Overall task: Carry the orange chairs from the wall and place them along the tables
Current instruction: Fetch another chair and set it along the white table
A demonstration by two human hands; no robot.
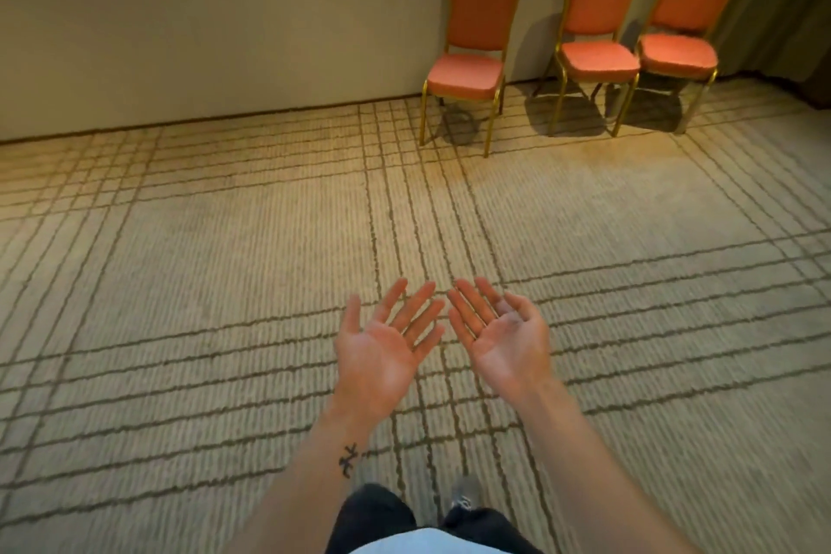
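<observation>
Three orange padded chairs with gold frames stand against the far wall at the upper right: the left chair (472, 45), the middle chair (600, 32) and the right chair (688, 23). The middle and right chairs stand close together; the left one is apart from them. My left hand (386, 346) and my right hand (499, 337) are held out side by side in front of me, palms up, fingers straight, holding nothing. Both hands are well short of the chairs, over the carpet. No table is in view.
A beige carpet (202, 283) with dark grid lines covers the floor between me and the plain wall (225, 36). A dark curtain (796, 5) hangs right of the chairs. My legs and a shoe (465, 493) show at the bottom edge.
</observation>
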